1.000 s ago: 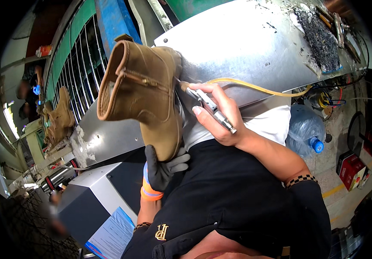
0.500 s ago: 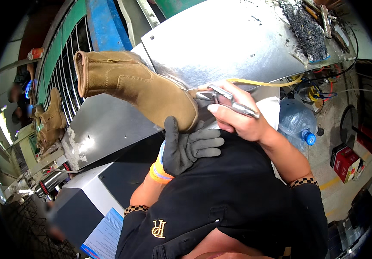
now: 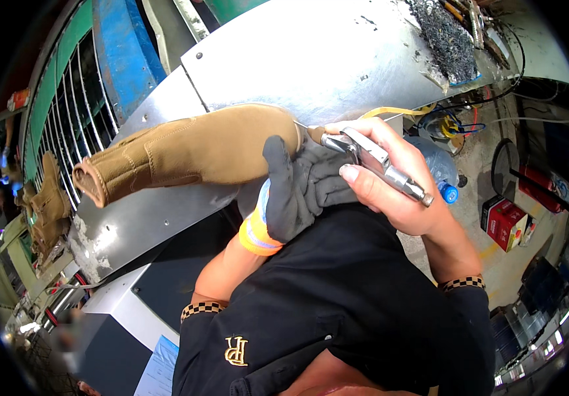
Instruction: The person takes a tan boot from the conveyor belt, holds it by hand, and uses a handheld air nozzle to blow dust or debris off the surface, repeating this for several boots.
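Note:
A tan leather boot (image 3: 218,142) lies on its side across the metal worktop, its shaft opening to the left and its toe to the right. My left hand (image 3: 304,188), in a dark grey glove with an orange cuff, grips the toe end, thumb against the near side. Its fingers lie beyond the toe, partly hidden by my right hand. My bare right hand (image 3: 396,175) is wrapped round a silver hand tool (image 3: 370,153) with a lever along its body. The tool's brownish tip is close to the toe edge; whether it touches cannot be made out.
The metal worktop (image 3: 258,66) carries dark shavings (image 3: 446,39) and hand tools at its far right. A yellow hose (image 3: 396,111) runs behind my right hand. More tan boots (image 3: 50,204) stand at left near a wire rack (image 3: 76,99). A large plastic bottle (image 3: 439,165) is at right.
The boot has rolled and swung, with its shaft end lower and farther left. My left hand has moved up and round the toe. The tool stays near the toe edge in my right hand.

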{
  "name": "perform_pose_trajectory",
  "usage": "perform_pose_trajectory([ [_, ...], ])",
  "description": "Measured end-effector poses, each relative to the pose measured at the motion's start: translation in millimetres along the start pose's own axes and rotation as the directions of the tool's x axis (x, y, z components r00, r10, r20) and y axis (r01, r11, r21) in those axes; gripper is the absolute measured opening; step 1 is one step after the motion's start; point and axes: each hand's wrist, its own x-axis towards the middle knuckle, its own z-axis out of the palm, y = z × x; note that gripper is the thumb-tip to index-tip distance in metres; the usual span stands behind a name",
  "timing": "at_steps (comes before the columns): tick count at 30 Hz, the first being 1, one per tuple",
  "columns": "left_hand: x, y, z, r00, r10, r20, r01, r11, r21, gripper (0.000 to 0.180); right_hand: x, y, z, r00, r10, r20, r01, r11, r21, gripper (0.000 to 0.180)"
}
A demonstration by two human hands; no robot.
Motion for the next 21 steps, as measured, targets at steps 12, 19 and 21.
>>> perform_pose_trajectory([
  [12, 30.8, 5.9, -10.4, 0.998, 0.054, -0.042, -0.057, 0.996, -0.073, 0.112, -1.8, 67.6, 45.2, 0.845, -0.507, -0.167, 0.439, 0.838, -0.325, 0.05],
  [19, -51.1, 57.7, -36.9, 0.984, 0.057, 0.171, -0.176, 0.109, 0.978, 0.056, -5.7, 70.9, 11.7, 0.945, -0.327, -0.029, 0.325, 0.944, -0.05, 0.048],
  [21, -106.7, 96.0, -30.1, 0.932, 0.063, 0.358, -0.363, 0.228, 0.904, 0.053, -2.5, 77.9, -17.9, 0.918, -0.391, -0.069, 0.393, 0.919, 0.022, 0.051],
])
